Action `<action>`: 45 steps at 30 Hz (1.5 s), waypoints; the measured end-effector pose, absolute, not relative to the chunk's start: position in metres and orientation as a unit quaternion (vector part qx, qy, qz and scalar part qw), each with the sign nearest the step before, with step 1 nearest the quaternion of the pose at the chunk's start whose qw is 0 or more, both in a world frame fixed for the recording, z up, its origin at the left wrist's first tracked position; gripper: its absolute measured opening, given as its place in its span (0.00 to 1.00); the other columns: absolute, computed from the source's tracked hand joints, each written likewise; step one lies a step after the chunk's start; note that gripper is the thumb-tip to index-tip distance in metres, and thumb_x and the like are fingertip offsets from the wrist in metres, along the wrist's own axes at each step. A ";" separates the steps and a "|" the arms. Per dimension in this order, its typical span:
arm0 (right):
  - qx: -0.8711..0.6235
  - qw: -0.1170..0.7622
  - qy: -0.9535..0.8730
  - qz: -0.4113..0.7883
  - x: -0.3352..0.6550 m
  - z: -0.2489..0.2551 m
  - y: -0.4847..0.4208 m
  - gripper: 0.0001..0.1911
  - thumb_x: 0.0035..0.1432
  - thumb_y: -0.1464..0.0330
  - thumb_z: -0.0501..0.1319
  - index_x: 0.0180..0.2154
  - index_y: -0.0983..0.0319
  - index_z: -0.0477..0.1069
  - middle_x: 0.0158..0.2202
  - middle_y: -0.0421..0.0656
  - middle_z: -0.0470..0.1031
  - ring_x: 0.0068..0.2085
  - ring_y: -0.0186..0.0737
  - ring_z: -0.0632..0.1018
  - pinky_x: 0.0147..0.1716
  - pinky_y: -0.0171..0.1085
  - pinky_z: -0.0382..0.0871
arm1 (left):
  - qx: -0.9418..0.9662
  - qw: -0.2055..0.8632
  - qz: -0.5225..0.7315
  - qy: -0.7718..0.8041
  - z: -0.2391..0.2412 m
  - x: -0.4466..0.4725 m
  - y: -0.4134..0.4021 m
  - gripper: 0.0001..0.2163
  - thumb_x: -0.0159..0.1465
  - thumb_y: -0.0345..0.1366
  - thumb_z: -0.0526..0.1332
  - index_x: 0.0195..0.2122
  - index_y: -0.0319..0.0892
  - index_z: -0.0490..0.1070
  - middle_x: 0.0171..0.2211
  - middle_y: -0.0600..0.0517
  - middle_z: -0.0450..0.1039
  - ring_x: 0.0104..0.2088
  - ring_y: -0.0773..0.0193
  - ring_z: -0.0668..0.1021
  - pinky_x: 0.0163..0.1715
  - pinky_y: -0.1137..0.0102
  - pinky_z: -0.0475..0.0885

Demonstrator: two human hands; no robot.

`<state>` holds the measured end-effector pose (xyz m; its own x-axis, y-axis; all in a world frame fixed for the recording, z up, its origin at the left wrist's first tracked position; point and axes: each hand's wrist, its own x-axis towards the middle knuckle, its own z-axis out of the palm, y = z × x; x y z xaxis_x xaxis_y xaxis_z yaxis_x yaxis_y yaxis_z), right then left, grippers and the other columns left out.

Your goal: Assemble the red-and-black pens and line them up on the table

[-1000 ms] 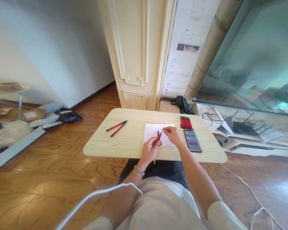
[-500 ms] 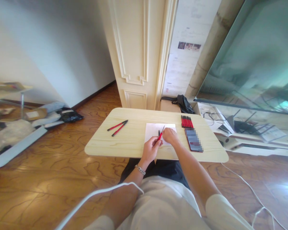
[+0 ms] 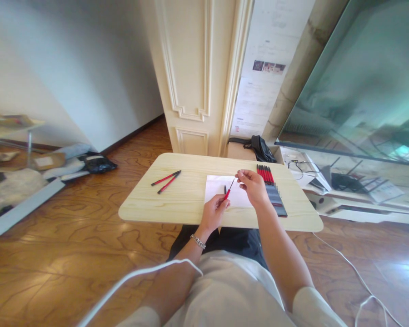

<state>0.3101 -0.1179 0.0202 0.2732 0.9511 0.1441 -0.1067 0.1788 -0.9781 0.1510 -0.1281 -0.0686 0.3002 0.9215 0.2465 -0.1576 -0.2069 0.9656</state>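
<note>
My left hand (image 3: pixel 215 211) is closed round a red pen barrel (image 3: pixel 226 195), tilted up and to the right above the white paper (image 3: pixel 215 185). A thin dark refill (image 3: pixel 231 184) sticks out of the barrel's upper end. At the refill's tip, my right hand (image 3: pixel 254 185) has its thumb and forefinger pinched together. A small black pen part (image 3: pixel 225 190) shows just left of the barrel, partly hidden by my left hand. On the table's left lie two red-and-black pens (image 3: pixel 169 182). Several similar pens (image 3: pixel 265 174) lie side by side at the right.
A phone (image 3: pixel 277 202) lies on the pale wooden table (image 3: pixel 146 204), partly behind my right hand. Behind the table are a black bag (image 3: pixel 262 148) on a box and a white cabinet (image 3: pixel 357 210) with cables. A white cable (image 3: pixel 136 274) crosses before my left arm.
My right hand has moved up and to the right from beside the barrel, and its fingers are now at the refill's tip. My left hand keeps the pen barrel in nearly the same place.
</note>
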 end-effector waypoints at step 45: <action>-0.795 0.159 -0.563 0.160 0.292 -0.039 -0.067 0.15 0.50 0.57 0.62 0.33 0.62 0.77 0.38 0.55 0.78 0.40 0.51 0.78 0.34 0.39 0.65 | 0.583 0.555 0.506 0.311 -0.068 0.150 -0.126 0.14 0.62 0.45 0.59 0.42 0.39 0.70 0.35 0.47 0.77 0.36 0.60 0.79 0.40 0.65 0.74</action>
<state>0.2923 -0.0675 -0.0391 0.3158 0.9458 -0.0752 0.8445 -0.3163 -0.4322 0.1496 -0.1264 -0.0683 0.2943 0.9236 0.2458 -0.1998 -0.1920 0.9608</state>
